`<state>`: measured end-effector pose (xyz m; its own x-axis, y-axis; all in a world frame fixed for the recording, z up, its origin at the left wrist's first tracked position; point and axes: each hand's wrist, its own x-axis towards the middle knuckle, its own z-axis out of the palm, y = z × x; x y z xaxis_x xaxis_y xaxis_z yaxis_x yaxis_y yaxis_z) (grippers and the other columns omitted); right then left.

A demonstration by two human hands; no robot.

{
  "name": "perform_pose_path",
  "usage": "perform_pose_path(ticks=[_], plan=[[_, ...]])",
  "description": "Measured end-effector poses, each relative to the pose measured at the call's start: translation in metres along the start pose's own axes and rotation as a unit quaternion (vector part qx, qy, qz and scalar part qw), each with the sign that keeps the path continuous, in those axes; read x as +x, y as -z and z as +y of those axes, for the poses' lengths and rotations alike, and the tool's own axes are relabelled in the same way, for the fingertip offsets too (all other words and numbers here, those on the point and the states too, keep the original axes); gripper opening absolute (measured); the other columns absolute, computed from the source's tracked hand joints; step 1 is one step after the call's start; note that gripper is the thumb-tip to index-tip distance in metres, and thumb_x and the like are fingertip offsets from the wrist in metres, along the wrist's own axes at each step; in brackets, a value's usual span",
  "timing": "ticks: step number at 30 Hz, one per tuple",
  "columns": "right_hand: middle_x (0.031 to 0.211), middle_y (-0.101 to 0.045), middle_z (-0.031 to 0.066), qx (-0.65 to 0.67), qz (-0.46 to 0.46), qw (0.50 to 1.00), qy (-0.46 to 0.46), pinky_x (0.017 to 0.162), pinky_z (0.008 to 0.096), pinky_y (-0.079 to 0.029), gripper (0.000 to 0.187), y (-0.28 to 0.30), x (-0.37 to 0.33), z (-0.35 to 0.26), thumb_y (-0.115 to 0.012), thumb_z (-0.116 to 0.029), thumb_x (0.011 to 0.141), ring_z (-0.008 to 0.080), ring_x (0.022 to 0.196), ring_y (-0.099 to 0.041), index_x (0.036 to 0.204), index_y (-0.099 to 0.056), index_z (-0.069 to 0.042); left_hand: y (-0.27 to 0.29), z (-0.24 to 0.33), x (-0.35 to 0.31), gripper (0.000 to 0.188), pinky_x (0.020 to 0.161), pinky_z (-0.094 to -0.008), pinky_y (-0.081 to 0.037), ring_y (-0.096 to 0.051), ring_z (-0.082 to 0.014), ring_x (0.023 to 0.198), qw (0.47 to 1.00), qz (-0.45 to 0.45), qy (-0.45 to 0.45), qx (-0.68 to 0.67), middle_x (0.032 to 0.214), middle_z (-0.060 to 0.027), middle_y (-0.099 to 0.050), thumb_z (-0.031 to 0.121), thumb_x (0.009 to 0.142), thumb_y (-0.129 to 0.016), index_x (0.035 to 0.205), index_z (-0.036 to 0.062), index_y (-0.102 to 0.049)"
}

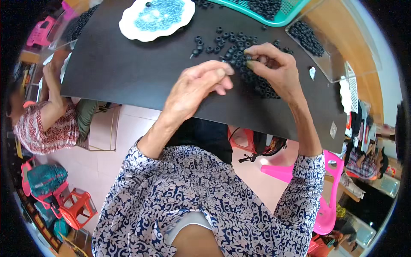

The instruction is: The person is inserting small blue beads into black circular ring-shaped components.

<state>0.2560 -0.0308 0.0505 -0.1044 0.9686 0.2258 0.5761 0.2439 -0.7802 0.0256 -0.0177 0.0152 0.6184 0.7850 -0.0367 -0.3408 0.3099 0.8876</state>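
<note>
My left hand [199, 83] is held over the dark table [124, 68], its thumb and index finger pinched together. Whatever sits at those fingertips is too small to name. Close to it on the right, my right hand [276, 70] pinches a small black ring-shaped piece [248, 57] between thumb and index finger. Beneath and around both hands lies a loose heap of similar black pieces [234, 46] with holes through them. Part of the heap is hidden by my right hand. A white scalloped plate [127, 26] farther left holds many tiny clear bluish pieces [156, 17].
A teal basket [280, 22] of black pieces stands at the far edge. Beside it is a clear bin [359, 64] with more black pieces [306, 38]. Another person [49, 128] sits at left. A pink chair [327, 214] and red stool [77, 210] stand on the floor.
</note>
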Motion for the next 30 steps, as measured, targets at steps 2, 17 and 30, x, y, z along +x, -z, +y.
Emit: perform_pose_path(ticks=[2, 17, 30], plan=[[0.097, -0.058, 0.0000, 0.129, -0.039, 0.990, 0.038, 0.067, 0.0206, -0.040, 0.024, -0.013, -0.002, -0.010, -0.063, 0.008, 0.081, 0.0062, 0.080, -0.051, 0.103, -0.067, 0.000, 0.001, -0.006, 0.006, 0.028, 0.081, -0.0296, -0.051, -0.061, -0.0188, 0.086, 0.999, -0.013, -0.001, -0.045, 0.094, -0.0129, -0.065, 0.020, 0.097, -0.054, 0.109, -0.0047, -0.059], [0.097, -0.064, 0.0032, 0.235, 0.007, 0.971, 0.047, 0.071, 0.0204, -0.045, 0.021, -0.045, -0.002, -0.021, -0.069, 0.000, 0.081, 0.0063, 0.082, -0.056, 0.102, -0.069, 0.000, 0.013, -0.005, 0.013, 0.029, 0.076, -0.0239, -0.051, -0.062, -0.0132, 0.081, 0.989, 0.017, -0.036, -0.142, 0.090, -0.0086, -0.065, 0.018, 0.094, -0.061, 0.112, -0.0042, -0.060], [0.084, -0.066, -0.0005, 0.226, 0.064, 0.972, -0.008, 0.068, 0.0184, -0.045, 0.011, -0.057, -0.001, -0.023, -0.069, 0.001, 0.082, 0.0042, 0.075, -0.057, 0.093, -0.068, 0.001, 0.015, -0.002, 0.013, 0.021, 0.075, -0.0242, -0.049, -0.060, -0.0102, 0.081, 0.986, 0.090, -0.087, 0.109, 0.089, -0.0043, -0.065, 0.015, 0.093, -0.062, 0.105, -0.0014, -0.065]])
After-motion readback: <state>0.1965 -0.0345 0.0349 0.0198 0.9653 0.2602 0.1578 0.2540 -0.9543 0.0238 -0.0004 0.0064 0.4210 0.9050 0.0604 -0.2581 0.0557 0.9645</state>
